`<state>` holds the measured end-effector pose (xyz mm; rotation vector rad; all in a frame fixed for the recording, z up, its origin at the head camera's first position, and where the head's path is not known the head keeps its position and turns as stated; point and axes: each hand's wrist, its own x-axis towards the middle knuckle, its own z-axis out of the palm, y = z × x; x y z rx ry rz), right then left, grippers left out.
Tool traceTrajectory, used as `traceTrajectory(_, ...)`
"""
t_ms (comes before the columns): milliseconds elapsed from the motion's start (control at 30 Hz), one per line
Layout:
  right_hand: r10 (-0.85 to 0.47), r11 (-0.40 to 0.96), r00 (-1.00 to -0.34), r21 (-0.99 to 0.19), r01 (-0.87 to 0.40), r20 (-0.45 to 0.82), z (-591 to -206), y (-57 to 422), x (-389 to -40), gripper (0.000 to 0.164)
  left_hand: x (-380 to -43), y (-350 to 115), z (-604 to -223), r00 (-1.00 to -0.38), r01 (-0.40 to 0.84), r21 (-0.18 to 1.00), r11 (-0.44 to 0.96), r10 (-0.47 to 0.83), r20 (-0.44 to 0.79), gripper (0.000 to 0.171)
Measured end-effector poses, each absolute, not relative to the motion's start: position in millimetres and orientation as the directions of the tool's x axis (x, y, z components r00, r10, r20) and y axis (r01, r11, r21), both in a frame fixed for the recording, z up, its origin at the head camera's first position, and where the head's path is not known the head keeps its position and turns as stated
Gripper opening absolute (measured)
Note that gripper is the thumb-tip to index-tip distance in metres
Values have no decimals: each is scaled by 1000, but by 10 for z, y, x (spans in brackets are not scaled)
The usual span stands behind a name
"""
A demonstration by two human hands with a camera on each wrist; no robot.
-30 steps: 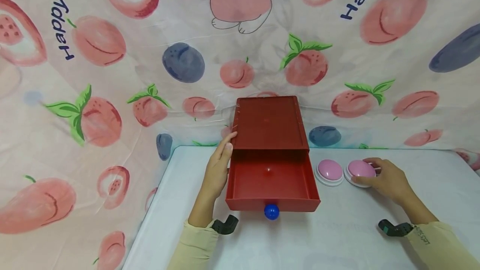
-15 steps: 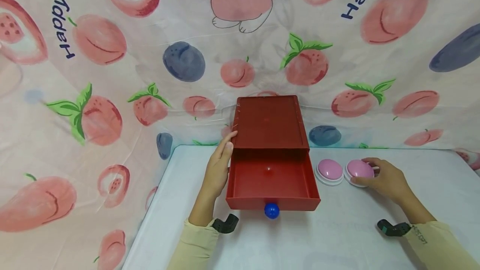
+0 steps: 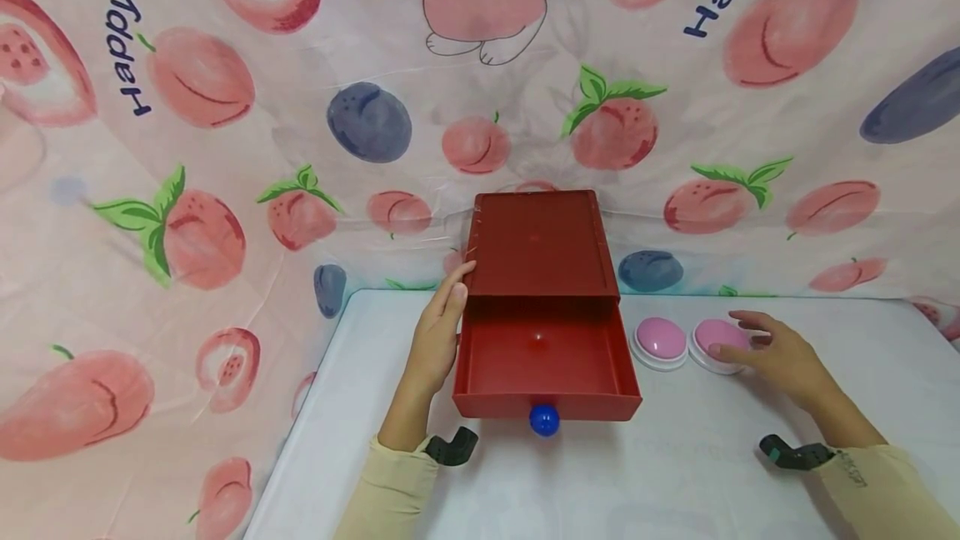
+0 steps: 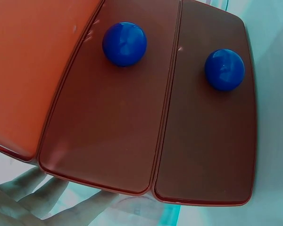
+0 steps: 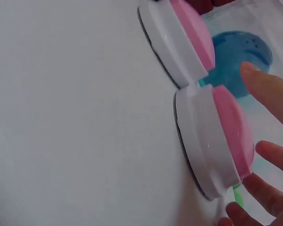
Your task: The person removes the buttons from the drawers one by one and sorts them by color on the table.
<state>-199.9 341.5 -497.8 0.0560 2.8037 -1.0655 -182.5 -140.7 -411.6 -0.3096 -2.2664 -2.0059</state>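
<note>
A dark red drawer chest (image 3: pixel 536 244) stands at the back of the table with its top drawer (image 3: pixel 536 365) pulled out and nothing inside. My left hand (image 3: pixel 435 340) rests along the chest's left side, fingers fairly straight. Two closed drawers, the middle one (image 4: pixel 104 122) and the lower one (image 4: pixel 207 146), show blue knobs in the left wrist view. To the right of the chest sit two round push buttons, a left one (image 3: pixel 661 338) and a right one (image 3: pixel 718 335), with pink domes on white bases. My right hand (image 3: pixel 783 361) hovers at the right button, fingers spread and loosely bent.
A blue knob (image 3: pixel 544 420) juts from the pulled-out drawer's front. White cloth covers the table (image 3: pixel 570 490). Behind it hangs a fruit-printed curtain (image 3: pixel 525 98), close to the chest's back. Black wrist mounts (image 3: pixel 453 446) stick out from both sleeves.
The right hand's fingers have loosened from around the right push button and drawn slightly away to the right. The left hand stays on the chest, and the drawer has not moved.
</note>
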Motion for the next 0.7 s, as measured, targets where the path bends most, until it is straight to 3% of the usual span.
traceTrajectory(400,-1,705,-998,-708,-44,61,-4438,2773,-1719,73,-1824,-1402,-4124,-976,212,970,115,82,204,42)
traceTrajectory(700,-91,661,-956,-701,-268,279,-3944,2242,-1364,43,-1814,-1402,-4098,-975,217,968,129,78,208,42)
